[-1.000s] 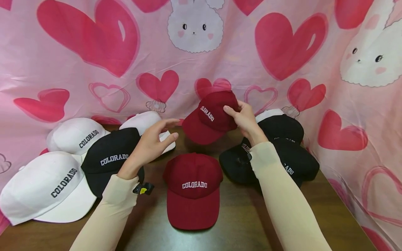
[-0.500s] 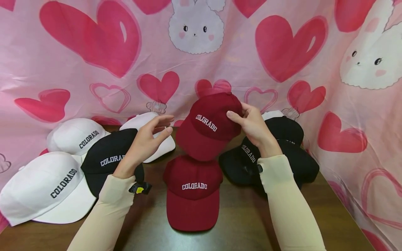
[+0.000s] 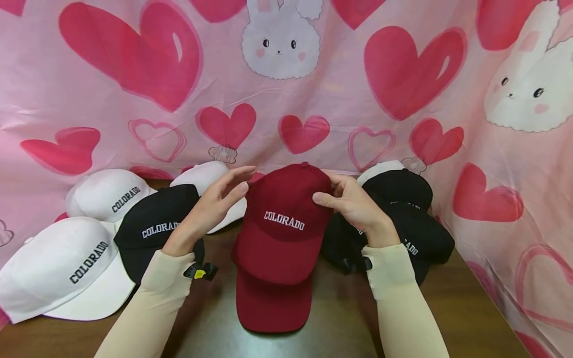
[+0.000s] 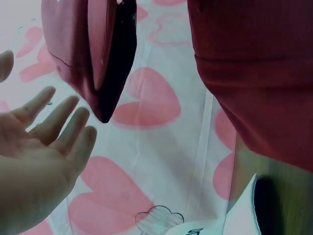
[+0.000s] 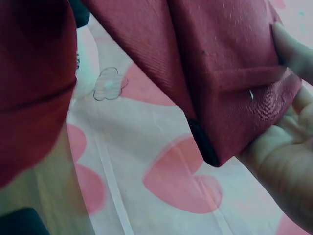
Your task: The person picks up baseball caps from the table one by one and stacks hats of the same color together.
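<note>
My right hand [image 3: 358,206] pinches the side of a dark red baseball cap [image 3: 286,199] lettered COLORADO, thumb on the outside. This cap is tilted, brim toward me, and overlaps a second red cap [image 3: 274,313] on the table; mostly only that one's brim shows. My left hand [image 3: 203,214] hovers at the held cap's left side with fingers spread. In the left wrist view a gap shows between its fingers and the cap's edge [image 4: 73,39]. The right wrist view has the right hand [image 5: 283,152] at the held cap's lower edge [image 5: 234,98].
To the left lie white caps [image 3: 53,263] and a black cap [image 3: 154,214], grouped closely. Several black caps [image 3: 398,184] and a white one [image 3: 380,169] are bunched at the right. A pink heart-patterned cloth [image 3: 286,94] hangs behind the wooden table [image 3: 340,318].
My right hand has brought the red cap down and toward me, over the cap on the table, and turned its front more toward me. The left hand has barely moved.
</note>
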Demonstrator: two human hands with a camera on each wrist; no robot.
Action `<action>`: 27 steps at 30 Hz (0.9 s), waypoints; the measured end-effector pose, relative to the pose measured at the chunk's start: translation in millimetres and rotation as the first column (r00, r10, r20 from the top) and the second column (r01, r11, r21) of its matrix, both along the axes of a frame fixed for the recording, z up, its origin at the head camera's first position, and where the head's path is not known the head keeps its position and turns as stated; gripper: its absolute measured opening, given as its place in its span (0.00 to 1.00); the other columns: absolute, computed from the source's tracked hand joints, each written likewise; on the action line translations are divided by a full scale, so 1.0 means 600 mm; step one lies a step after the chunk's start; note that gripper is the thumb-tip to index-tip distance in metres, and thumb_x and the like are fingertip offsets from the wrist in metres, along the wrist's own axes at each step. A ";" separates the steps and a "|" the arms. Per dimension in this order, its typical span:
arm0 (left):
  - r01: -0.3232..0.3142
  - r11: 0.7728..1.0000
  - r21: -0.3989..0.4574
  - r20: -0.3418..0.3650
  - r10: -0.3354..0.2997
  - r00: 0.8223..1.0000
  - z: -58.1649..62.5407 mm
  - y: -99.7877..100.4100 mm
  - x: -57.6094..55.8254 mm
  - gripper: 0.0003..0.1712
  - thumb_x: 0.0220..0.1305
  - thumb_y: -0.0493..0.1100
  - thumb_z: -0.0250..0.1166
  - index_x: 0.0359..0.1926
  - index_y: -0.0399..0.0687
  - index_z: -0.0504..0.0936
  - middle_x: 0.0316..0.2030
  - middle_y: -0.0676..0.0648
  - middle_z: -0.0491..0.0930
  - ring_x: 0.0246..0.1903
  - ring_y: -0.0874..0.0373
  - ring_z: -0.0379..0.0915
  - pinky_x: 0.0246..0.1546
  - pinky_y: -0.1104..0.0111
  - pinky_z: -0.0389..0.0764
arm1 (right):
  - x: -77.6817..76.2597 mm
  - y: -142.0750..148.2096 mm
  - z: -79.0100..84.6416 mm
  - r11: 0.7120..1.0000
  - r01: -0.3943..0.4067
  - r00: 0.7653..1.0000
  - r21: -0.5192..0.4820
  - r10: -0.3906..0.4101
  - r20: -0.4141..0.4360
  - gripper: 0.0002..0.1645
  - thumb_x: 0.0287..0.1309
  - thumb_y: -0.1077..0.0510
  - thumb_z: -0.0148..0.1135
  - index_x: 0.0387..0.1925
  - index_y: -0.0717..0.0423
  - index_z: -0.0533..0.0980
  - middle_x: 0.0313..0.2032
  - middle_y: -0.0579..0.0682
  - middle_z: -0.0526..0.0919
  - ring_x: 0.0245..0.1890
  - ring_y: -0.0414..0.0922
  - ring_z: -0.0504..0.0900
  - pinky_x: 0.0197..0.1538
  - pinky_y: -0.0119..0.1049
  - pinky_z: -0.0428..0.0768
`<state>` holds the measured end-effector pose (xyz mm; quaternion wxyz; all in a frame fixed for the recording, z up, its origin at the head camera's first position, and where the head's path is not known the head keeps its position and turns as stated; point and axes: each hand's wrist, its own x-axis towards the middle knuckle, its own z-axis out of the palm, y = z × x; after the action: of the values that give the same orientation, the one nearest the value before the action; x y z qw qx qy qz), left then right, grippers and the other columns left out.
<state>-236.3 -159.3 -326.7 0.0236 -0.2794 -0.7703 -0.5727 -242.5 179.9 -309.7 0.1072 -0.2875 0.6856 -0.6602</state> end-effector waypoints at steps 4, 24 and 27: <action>0.118 0.993 -0.008 0.044 -0.117 0.992 -0.001 0.008 0.004 0.29 0.83 0.46 0.56 0.79 0.53 0.67 0.73 0.51 0.72 0.73 0.55 0.67 0.68 0.68 0.72 | 0.010 -0.001 -0.013 0.998 -0.064 0.996 0.027 0.066 -0.061 0.19 0.70 0.63 0.68 0.60 0.55 0.82 0.46 0.51 0.90 0.45 0.48 0.90 0.50 0.43 0.89; 0.320 0.947 0.027 0.295 -0.313 0.903 0.000 0.010 0.016 0.20 0.78 0.44 0.62 0.65 0.46 0.70 0.53 0.37 0.81 0.48 0.44 0.86 0.47 0.56 0.88 | 0.009 -0.013 -0.030 0.980 -0.195 0.980 0.044 0.196 -0.030 0.17 0.69 0.63 0.68 0.58 0.56 0.80 0.46 0.54 0.89 0.45 0.49 0.89 0.50 0.43 0.88; 0.326 0.945 0.032 0.310 -0.320 0.895 0.002 0.009 0.018 0.20 0.76 0.43 0.64 0.62 0.46 0.69 0.51 0.36 0.82 0.45 0.43 0.87 0.45 0.56 0.89 | 0.007 -0.013 -0.030 0.976 -0.210 0.977 0.052 0.211 -0.014 0.17 0.70 0.62 0.68 0.58 0.57 0.79 0.46 0.54 0.89 0.46 0.50 0.89 0.50 0.44 0.88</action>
<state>-225.7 -154.1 -325.4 -0.1962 -0.3100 -0.7132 -0.5973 -238.3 172.0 -328.0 0.1769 -0.3621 0.6686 -0.6250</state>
